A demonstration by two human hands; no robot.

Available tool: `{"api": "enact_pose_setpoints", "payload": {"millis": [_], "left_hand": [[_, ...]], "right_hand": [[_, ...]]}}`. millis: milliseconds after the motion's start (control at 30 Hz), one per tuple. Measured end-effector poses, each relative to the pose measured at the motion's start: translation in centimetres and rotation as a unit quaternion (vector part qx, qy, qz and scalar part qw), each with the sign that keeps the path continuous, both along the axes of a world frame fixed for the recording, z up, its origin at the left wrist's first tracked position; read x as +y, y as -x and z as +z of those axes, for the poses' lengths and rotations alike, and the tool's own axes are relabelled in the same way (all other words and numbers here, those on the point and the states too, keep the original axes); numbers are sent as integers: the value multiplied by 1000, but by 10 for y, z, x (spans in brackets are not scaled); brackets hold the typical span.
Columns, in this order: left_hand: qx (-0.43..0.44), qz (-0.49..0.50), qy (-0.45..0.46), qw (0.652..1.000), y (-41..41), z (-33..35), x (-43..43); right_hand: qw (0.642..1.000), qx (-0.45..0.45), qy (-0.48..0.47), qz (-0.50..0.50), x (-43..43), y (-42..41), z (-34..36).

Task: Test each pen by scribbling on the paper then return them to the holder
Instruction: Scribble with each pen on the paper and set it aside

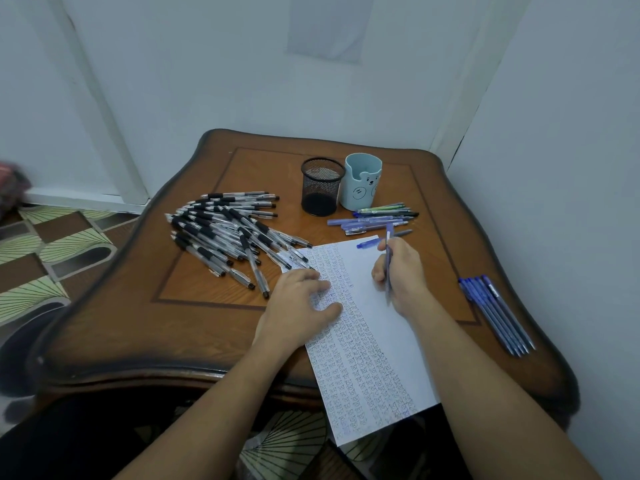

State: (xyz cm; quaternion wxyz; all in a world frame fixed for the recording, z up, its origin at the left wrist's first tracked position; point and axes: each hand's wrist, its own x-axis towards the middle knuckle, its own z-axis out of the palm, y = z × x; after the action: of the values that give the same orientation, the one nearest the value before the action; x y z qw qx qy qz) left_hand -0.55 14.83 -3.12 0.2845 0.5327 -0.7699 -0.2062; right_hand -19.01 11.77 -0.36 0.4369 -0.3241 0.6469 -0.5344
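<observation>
A white sheet of paper (391,334) lies on the wooden table (194,306), its left part filled with columns of scribbles. My left hand (298,303) rests flat on the sheet's left edge, fingers spread. My right hand (401,271) grips a blue pen (389,244) over the blank right part of the paper. A black mesh holder (322,187) and a pale blue bear holder (362,181) stand at the back of the table.
A large heap of black-grip pens (228,233) lies at the left. Several blue and green pens (377,218) lie by the holders. A row of blue pens (495,313) lies at the right edge. White walls close in behind and to the right.
</observation>
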Motion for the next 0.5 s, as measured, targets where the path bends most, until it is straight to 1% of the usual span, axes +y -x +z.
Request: {"api": "enact_pose_setpoints", "payload": {"millis": [100,233,400,500], "left_hand": [[-2,-1,-2,1000,0,0,0],[-3,-3,-5,1000,-1,1,1],[-15,-5,-7,1000,-1,3,3],[-14,-9,-18,1000,-1,5,5]], "right_hand": [[1000,-13,-8,15,1,-1,4],[996,-61,0,62,1,4,12],[991,-90,-17,95,1,13,13],[986,-123,1,110,5,19,14]]}}
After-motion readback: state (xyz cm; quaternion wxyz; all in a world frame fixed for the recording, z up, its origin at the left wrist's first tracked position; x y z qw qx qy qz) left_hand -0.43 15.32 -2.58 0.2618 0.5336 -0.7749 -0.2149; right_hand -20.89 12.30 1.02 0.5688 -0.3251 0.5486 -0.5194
